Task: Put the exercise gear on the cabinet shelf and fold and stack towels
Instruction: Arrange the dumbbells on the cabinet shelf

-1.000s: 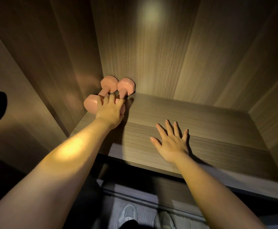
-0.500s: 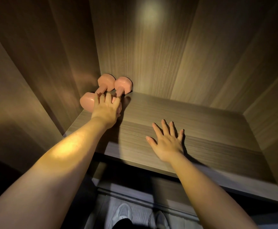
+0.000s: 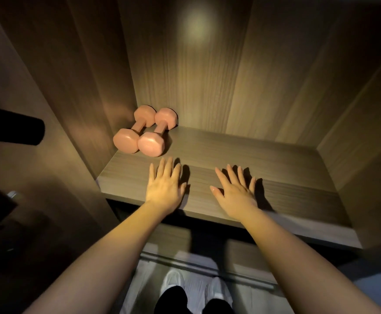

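Your left grip (image 3: 165, 189) flat, fingers straight, empty, just short of pink dumbbells (image 3: 150, 145) at shelf (image 3: 287, 177) back-left corner; right grip (image 3: 236, 191) spread, empty.

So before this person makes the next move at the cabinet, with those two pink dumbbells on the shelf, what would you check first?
1. Gear is on the shelf: ok. The left dumbbell and right dumbbell lie side by side in its back left corner.
2. Is the left hand clear of them: ok. Its fingers are straight and apart from the right dumbbell.
3. Is the right hand empty: ok. Its fingers are spread and hold nothing.
4. Room for towels: ok. The wood to the right of the dumbbells is bare.
5. Towels within reach: cannot tell, none in view.
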`<state>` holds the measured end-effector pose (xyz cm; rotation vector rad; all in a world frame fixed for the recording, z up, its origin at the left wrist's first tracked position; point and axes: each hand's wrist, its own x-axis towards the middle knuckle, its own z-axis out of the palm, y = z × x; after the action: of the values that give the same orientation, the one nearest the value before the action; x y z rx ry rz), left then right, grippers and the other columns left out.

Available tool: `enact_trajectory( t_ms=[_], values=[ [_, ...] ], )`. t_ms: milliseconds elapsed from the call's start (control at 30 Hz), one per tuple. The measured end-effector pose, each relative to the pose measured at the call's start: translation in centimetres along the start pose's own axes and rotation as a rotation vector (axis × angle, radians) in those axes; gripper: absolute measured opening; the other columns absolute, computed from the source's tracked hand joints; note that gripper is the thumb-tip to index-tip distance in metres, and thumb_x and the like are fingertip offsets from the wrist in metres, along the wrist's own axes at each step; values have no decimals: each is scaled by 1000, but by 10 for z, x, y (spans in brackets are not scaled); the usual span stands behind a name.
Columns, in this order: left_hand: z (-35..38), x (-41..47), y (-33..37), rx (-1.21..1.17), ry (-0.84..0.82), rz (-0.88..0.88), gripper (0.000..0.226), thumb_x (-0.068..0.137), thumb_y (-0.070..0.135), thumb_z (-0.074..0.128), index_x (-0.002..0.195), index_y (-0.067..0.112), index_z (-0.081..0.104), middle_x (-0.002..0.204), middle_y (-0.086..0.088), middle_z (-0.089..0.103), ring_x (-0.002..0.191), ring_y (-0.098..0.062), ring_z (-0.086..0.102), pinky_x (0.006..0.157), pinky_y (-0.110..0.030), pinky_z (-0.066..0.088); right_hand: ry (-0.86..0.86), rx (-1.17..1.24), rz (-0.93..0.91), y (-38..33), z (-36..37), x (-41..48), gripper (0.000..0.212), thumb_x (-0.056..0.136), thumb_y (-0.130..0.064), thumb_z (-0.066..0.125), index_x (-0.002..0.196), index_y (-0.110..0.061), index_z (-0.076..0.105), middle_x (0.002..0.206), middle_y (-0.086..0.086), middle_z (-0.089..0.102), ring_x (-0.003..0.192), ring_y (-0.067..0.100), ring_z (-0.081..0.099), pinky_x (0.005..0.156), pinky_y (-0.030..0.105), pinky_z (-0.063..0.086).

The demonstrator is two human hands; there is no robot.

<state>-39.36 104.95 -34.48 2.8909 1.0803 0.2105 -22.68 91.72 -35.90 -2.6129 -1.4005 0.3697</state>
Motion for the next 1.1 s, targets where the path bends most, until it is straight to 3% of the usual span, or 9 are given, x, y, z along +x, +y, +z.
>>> enact_trajectory(
  t_ms=[167,300,433,533,667,800,933,1100],
  values=[
    [7,-43,32,-66,-52,-3,62,100,48,35,152,18,20,161,-7,13,149,-27,3,119,-51,9,8,-37,60,28,3,-56,63,97,-62,19,152,-41,-3,162,-3,-12,146,26,-20,113,59,-12],
    [26,-49,50,-59,-101,7,63,100,54,23,154,23,14,163,-5,6,149,-27,-1,119,-53,6,5,-79,108,39,14,-64,64,95,-66,13,152,-42,-3,161,-2,-15,146,29,-20,112,63,-12],
    [42,-51,51,2,-52,-27,63,99,55,21,154,25,17,163,-6,9,149,-29,2,118,-55,7,39,-144,98,44,26,-62,67,90,-69,4,151,-41,-4,162,-1,-13,147,32,-16,110,65,-10],
    [31,-48,52,-17,-157,-36,65,99,55,19,155,24,10,163,-6,1,149,-28,-4,118,-54,3,-56,-133,108,42,16,-63,66,93,-67,6,151,-39,-8,161,1,-18,146,33,-21,111,66,-12],
    [-16,-45,50,-109,-425,-52,68,100,57,18,155,23,-3,162,-5,-12,148,-26,-13,120,-52,1,-228,-76,129,35,-28,-78,66,96,-65,12,151,-38,-13,160,1,-22,144,31,-26,113,64,-11],
    [-86,-67,60,-201,-496,-34,66,101,54,24,156,21,5,163,-4,-6,149,-22,-12,120,-49,1,-287,-38,160,24,-94,-129,64,97,-62,13,152,-39,-9,161,-1,-16,146,29,-19,115,62,-6],
    [-161,-105,86,-209,-637,83,64,101,53,24,155,20,14,163,-4,4,150,-22,-3,120,-50,7,-372,173,261,9,-156,-201,63,99,-58,23,153,-40,-4,163,-1,-8,149,27,-4,118,57,3],
    [-226,-111,125,-207,-653,282,64,100,55,23,154,22,18,162,-2,11,150,-20,1,120,-47,5,-287,227,357,10,-202,-257,60,99,-58,22,154,-37,9,163,-2,5,150,23,3,119,52,4]
  ],
)
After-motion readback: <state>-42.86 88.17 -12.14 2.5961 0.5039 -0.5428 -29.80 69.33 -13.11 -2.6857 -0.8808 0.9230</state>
